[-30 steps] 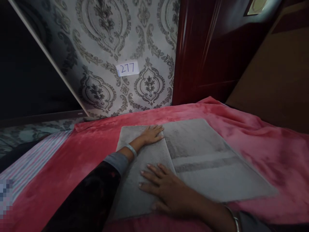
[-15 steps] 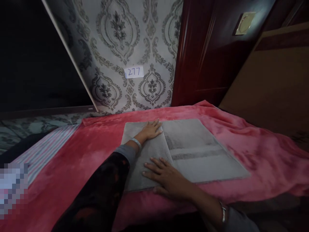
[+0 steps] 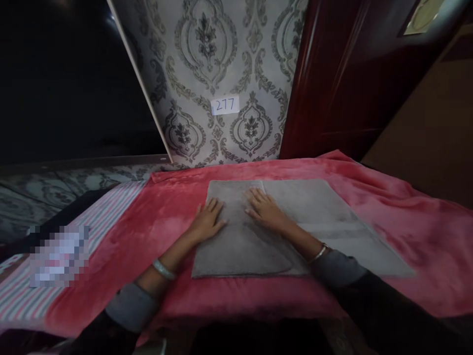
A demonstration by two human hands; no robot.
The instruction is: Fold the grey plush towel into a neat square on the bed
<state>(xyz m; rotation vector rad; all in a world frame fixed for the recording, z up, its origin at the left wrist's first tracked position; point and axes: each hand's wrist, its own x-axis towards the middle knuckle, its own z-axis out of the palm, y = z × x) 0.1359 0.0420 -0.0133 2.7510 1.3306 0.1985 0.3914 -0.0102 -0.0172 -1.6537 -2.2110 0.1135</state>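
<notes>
A grey plush towel [image 3: 240, 249] lies flat on a red fleece blanket [image 3: 414, 236], with one part folded over the rest. A darker band runs across its unfolded part [image 3: 325, 217]. My left hand [image 3: 207, 220] rests flat near the folded layer's left edge, fingers apart. My right hand [image 3: 266, 211] lies flat on the same layer near its far right corner. Neither hand grips the towel. A bangle circles each wrist, and dark sleeves are pushed back on both forearms.
Striped bedding [image 3: 111, 222] lies left of the blanket. Behind stands damask wallpaper [image 3: 207, 49] bearing a paper label reading 277 [image 3: 224, 105]. A dark red door [image 3: 332, 84] and a brown panel [image 3: 424, 123] stand to the right. A pixelated patch [image 3: 59, 256] covers part of the lower left.
My right hand has slid from the towel's near part up to its far edge. My left hand has shifted left, and the view has panned slightly.
</notes>
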